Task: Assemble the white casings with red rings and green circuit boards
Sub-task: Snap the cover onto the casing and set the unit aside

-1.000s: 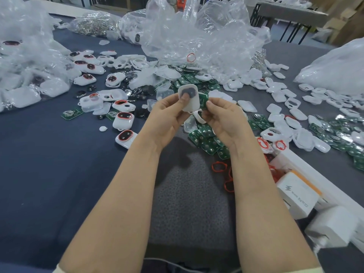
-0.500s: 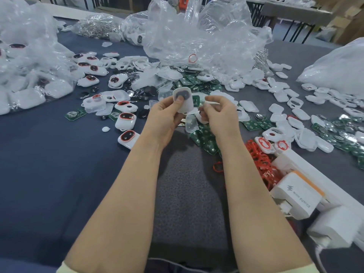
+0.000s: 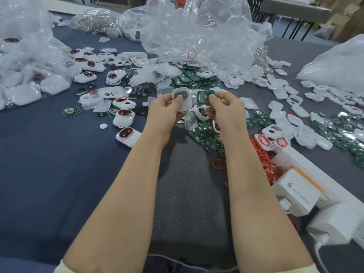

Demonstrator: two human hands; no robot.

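White casing sits pinched in the left hand, with the thumb pressed on its dark window. Just beside it at 3 o'clock, the right hand pinches a green circuit board by its edge. Loose red rings lie heaped at 4 o'clock of the hands, and finished casings lie at 8 o'clock.

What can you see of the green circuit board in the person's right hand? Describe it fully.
The green circuit board is a small, flat, rectangular piece with rounded corners and a round silvery metal part at its centre. It is held above the table, face towards the camera, pinched at its right edge by the right hand, close beside the white casing in the left hand.
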